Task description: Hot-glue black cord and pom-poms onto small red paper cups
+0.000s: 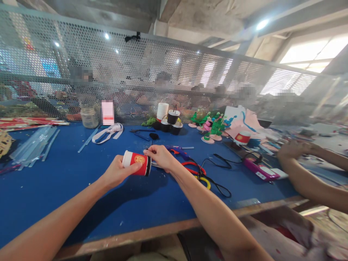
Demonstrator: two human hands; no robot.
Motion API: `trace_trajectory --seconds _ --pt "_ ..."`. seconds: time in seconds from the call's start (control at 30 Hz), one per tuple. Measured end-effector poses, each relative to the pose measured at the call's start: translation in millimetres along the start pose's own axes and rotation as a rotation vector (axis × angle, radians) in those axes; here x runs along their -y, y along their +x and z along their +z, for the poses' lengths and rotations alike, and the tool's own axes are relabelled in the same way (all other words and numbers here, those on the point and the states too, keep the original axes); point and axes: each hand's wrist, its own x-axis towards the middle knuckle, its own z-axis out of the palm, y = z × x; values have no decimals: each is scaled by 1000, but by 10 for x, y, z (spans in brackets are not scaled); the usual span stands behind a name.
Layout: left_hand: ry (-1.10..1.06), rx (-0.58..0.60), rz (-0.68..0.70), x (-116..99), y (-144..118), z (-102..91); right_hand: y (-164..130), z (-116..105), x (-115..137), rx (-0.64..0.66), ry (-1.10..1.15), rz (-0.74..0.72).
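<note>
My left hand (117,172) grips a small red paper cup (135,163) held on its side above the blue table (67,185); the cup has a white rim to the left and a black band at its right end. My right hand (161,156) pinches that black end with its fingertips. Just behind my right hand lie a purple glue gun (178,151), red scissors (194,169), a yellow-handled tool (206,182) and a black cord (221,165).
Another person's hands (292,149) work at the right beside a purple device (261,171). At the back stand stacked paper cups (162,110), black-wrapped cups (173,117), a glass jar (89,117), green and pink craft pieces (213,127). Clear sticks (35,145) lie left. A perforated metal screen (136,72) backs the table.
</note>
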Motion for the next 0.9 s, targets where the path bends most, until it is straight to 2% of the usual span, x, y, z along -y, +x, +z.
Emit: trace_trajectory --seconds 0.5,0.73,0.9 --pt "-70 8 5 -1 -4 4 -4 15 -6 35 70 40" --pt "-93 23 16 -31 -7 9 7 38 -46 32 32 39" --pt "64 -4 59 -67 -15 1 40 -83 -41 -113 -196 -57"
